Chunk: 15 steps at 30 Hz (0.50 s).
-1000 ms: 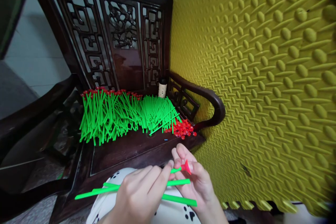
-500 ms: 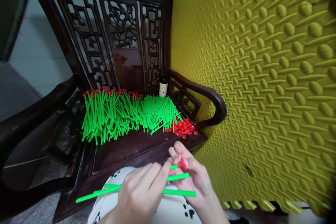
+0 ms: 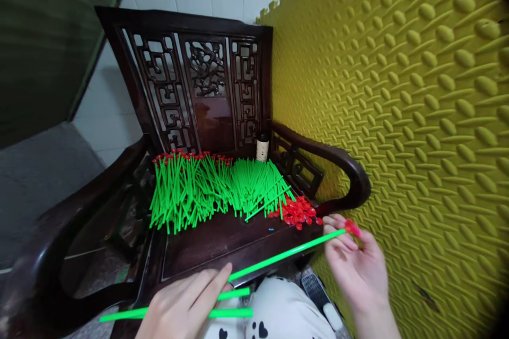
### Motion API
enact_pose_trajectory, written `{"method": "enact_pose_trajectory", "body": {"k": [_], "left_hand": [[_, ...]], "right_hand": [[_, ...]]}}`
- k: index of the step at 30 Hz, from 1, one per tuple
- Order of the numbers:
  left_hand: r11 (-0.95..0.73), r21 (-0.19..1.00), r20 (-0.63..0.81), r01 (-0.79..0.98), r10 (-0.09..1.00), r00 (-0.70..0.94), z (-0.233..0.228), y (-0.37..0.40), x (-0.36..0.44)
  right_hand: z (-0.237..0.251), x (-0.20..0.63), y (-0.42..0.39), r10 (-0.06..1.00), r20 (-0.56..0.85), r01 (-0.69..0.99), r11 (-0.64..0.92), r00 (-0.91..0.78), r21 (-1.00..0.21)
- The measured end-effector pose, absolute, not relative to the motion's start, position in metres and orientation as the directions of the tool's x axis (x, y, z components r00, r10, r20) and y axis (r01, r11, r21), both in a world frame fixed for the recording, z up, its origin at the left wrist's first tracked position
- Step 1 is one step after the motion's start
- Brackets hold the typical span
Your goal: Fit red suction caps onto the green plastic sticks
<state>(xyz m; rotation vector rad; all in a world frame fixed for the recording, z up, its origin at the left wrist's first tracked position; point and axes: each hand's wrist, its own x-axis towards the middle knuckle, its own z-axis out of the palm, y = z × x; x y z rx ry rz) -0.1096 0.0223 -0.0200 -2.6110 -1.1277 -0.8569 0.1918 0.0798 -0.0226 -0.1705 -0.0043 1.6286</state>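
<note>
Head view: your left hand (image 3: 186, 296) clasps slim green plastic sticks (image 3: 288, 256); right hand (image 3: 360, 270) holds one's flared red plastic tip (image 3: 352, 228). Likely fitting; next needs firm seating.

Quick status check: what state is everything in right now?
Left hand: closed on green sticks.
Right hand: fingers around a red cap.
Long stick: red cap at its tip, seating unclear.
Left pile: capped at back ends.
Right pile: no fitted caps visible.
Loose caps: heaped.
Bottle: upright, lid on.
Yellow mat: upright.
</note>
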Motion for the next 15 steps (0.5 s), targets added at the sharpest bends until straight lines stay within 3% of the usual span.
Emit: {"method": "enact_pose_trajectory", "body": {"k": [5,8,10,12,14,15], "left_hand": [[-0.689,0.042,0.620,0.724,0.586,0.522,-0.028,0.021,-0.125],[-0.560,0.066,0.695,0.826,0.620,0.365,-0.038,0.032,-0.138],[-0.374,0.115,0.735,0.920,0.655,0.174,-0.043,0.046,-0.147],[-0.111,0.209,0.692,0.972,0.719,-0.066,-0.044,0.067,-0.154],[0.116,0.270,0.594,0.956,0.761,-0.260,-0.039,0.090,-0.158],[0.213,0.286,0.543,0.934,0.768,-0.341,-0.036,0.102,-0.159]], "right_hand": [[-0.011,0.178,0.095,0.990,-0.118,-0.959,-0.108,-0.080,-0.260],[-0.010,0.161,0.103,0.987,-0.162,-0.862,-0.102,-0.024,-0.497],[-0.013,0.152,0.102,0.989,-0.101,-0.660,-0.002,0.112,-0.751],[-0.014,0.150,0.094,0.956,0.127,-0.279,0.202,0.266,-0.939],[-0.012,0.156,0.077,0.883,0.399,0.097,0.387,0.245,-0.917],[-0.009,0.161,0.067,0.861,0.478,0.181,0.449,0.173,-0.875]]}}
